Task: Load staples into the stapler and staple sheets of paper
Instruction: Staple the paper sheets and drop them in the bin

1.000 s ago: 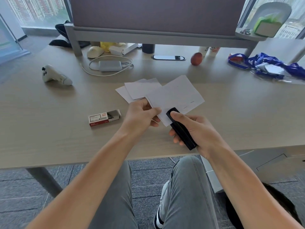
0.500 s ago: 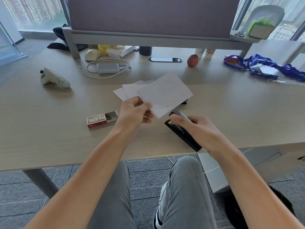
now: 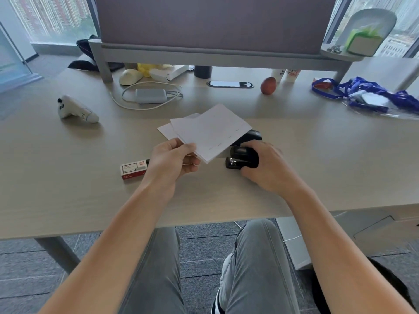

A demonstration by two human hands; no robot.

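the left hand [image 3: 174, 158] pinches the stapled sheets [image 3: 213, 132] above the desk [image 3: 68, 200] while the right hand [image 3: 265, 166] grips the stapler [image 3: 241, 156], apparently resting there, so stapling is underway, and the next staple needs an edge fed into its mouth.

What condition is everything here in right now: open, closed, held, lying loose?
Left hand: pinches the stapled sheets.
Right hand: grips the stapler.
Stapled sheets: lifted, tilted, a row of staples along one edge.
Stapler: on the desk, under the sheets' edge.
Staple box: lying flat; its open end is hidden by the hand.
Loose sheets: flat on the desk.
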